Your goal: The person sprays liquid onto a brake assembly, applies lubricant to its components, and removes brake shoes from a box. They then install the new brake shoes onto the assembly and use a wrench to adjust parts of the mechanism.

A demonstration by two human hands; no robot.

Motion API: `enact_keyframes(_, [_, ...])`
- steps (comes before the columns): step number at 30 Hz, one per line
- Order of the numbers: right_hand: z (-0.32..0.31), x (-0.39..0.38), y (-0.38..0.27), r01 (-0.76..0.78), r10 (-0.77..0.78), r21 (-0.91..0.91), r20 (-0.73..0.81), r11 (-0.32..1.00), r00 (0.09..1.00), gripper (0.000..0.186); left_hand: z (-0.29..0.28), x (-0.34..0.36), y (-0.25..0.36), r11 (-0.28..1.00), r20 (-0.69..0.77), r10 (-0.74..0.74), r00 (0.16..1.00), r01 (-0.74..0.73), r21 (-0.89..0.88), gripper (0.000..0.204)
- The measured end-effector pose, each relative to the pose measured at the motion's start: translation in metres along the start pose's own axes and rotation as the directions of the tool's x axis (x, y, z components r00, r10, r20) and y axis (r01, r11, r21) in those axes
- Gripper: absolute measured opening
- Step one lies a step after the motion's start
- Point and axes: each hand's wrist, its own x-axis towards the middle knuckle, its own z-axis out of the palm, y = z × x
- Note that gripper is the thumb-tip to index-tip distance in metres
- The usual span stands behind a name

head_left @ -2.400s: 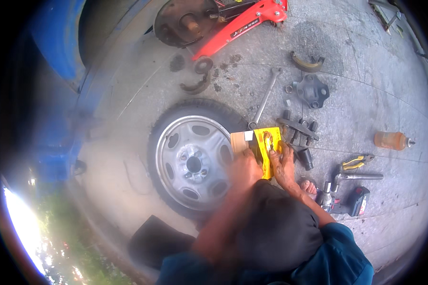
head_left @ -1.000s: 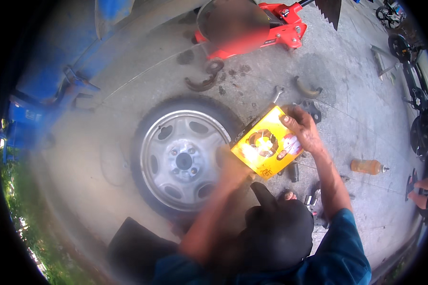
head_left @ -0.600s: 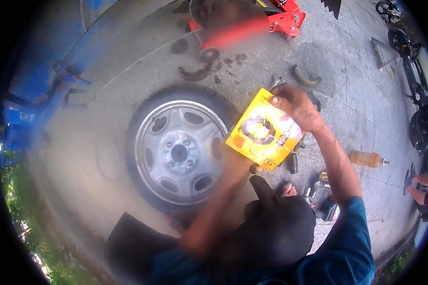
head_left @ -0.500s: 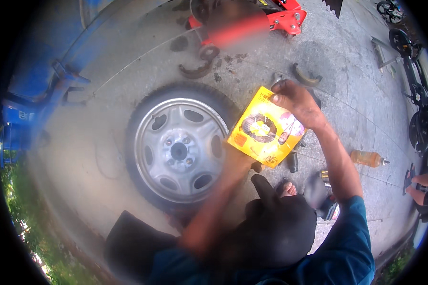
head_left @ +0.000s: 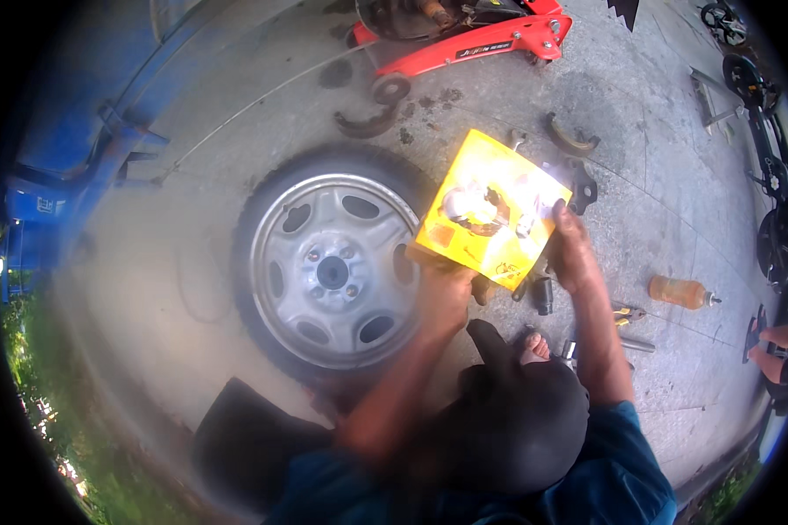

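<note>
Between my two hands is a yellow cardboard box (head_left: 492, 210) with a picture on its upper face, tilted and glaring in the light. My left hand (head_left: 446, 293) grips its near left edge from below, the fingers partly hidden under it. My right hand (head_left: 573, 249) holds the right side, thumb up against the edge. Below the box and to its left, a car wheel (head_left: 333, 273) with a silver rim and black tyre lies flat on the ground. Behind the box's right corner a dark metal part (head_left: 580, 185) partly shows.
A red floor jack (head_left: 464, 57) stands at the far side. Curved brake shoes (head_left: 368, 122) lie beyond the wheel, another (head_left: 573, 136) farther right. A black socket (head_left: 545, 296), pliers (head_left: 626, 315) and an orange-brown bottle (head_left: 681, 292) are at the right. A person's feet (head_left: 770, 346) show at the right edge.
My right hand has come down from the box's far corner to its right side. The box has tilted and shifted slightly away from me. My left hand stays on its near edge.
</note>
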Motion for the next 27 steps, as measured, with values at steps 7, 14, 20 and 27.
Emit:
enact_keyframes(7, [0.027,0.014,0.005,-0.170,0.096,0.598,0.154,0.784,0.983,0.039,0.007,-0.001,-0.003,0.982,-0.064,-0.186,0.981,0.183,-0.037,0.013])
enact_keyframes(14, [0.024,0.031,0.013,-0.169,0.148,0.605,0.085,0.778,0.985,0.033,0.009,-0.009,-0.015,0.938,-0.089,0.191,0.977,-0.155,0.310,0.012])
enact_keyframes(20, [0.013,0.031,0.011,-0.190,0.173,0.562,0.084,0.805,0.981,0.036,0.015,-0.014,0.000,0.916,-0.035,0.185,0.982,-0.160,0.367,0.010])
enact_keyframes(27, [-0.114,0.093,-0.019,0.231,-0.016,0.579,-0.351,0.782,0.936,0.051,-0.001,-0.023,-0.004,0.880,-0.213,-0.408,0.888,0.444,0.166,0.025])
